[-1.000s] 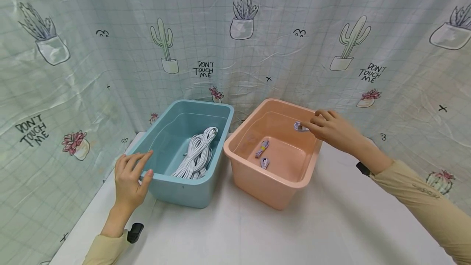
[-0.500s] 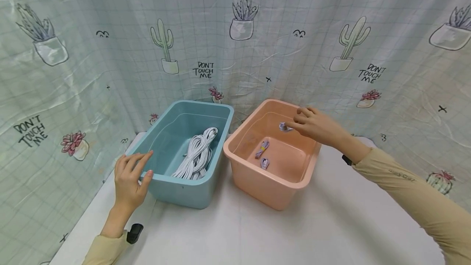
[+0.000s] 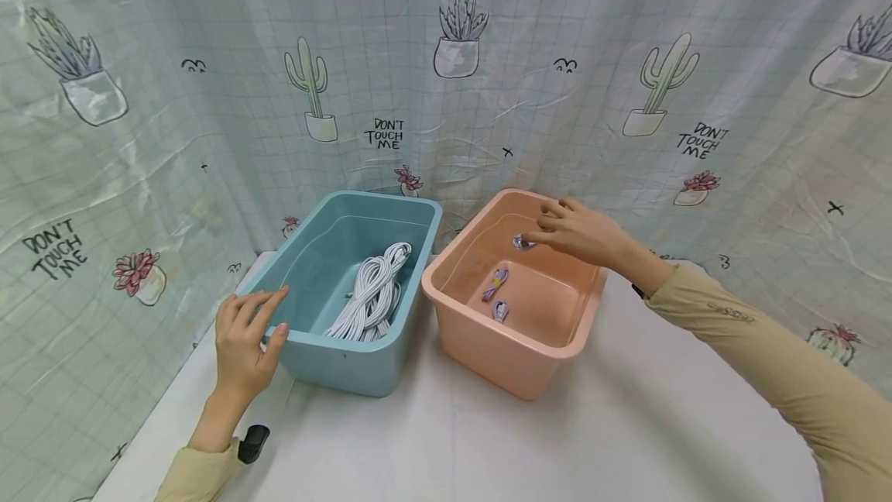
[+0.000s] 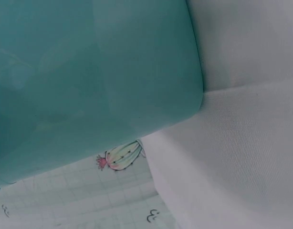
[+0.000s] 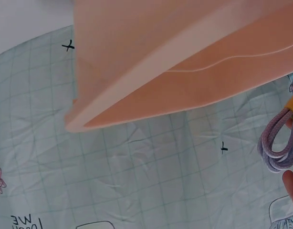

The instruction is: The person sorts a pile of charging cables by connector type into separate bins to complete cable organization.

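Observation:
My right hand (image 3: 581,235) pinches a small coiled cable (image 3: 520,242) above the far part of the orange bin (image 3: 481,343). In the right wrist view that coiled cable (image 5: 276,138) is purple-grey, with an orange-yellow tie around it; only bits of my fingers (image 5: 291,187) show. Two more bundled cables lie on the orange bin's floor: one with a yellow tie (image 3: 495,284) and a smaller one (image 3: 500,311). My left hand (image 3: 239,343) is at the near left corner of the blue bin (image 3: 341,369), fingers loosely extended by its rim.
White cables (image 3: 375,289) lie coiled inside the blue bin, along its right side. Both bins stand side by side on a white tabletop (image 3: 446,448). A cactus-print curtain (image 3: 460,115) hangs close behind them. In the left wrist view, the blue bin's wall (image 4: 99,71) fills much of the picture.
My right hand has moved left with the coiled cable, from the orange bin's far right corner to farther over the bin. The left hand has stayed put.

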Demonstrator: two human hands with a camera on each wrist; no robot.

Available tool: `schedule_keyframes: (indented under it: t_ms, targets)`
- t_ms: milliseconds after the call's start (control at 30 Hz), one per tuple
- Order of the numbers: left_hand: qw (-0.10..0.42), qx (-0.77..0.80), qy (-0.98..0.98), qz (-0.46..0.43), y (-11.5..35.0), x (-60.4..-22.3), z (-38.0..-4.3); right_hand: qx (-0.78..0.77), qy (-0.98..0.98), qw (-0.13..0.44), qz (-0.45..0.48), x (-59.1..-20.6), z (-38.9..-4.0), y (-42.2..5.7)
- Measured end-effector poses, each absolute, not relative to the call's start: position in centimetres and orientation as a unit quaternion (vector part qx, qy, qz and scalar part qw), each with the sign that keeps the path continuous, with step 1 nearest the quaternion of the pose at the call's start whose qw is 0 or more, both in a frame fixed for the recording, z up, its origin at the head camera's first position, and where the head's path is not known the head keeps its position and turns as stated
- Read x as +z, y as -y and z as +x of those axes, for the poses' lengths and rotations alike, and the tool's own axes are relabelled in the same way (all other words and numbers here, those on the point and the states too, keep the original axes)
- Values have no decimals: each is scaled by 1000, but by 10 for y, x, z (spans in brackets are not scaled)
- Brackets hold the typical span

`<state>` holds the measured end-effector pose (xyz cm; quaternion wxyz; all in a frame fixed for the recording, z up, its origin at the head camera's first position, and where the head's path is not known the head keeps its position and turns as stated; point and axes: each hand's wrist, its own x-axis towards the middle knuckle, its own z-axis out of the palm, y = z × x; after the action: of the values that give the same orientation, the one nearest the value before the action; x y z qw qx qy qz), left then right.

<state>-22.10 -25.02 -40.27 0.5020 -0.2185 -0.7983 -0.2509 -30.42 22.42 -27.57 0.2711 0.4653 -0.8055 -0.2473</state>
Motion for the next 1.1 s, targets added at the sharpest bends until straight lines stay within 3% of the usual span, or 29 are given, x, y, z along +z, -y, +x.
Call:
schedule_keyframes:
  t_ms: [1100]
  targets:
    - [503,-248,799,-219,252,-401,-222,-305,774,264,487,-282,-317,-226]
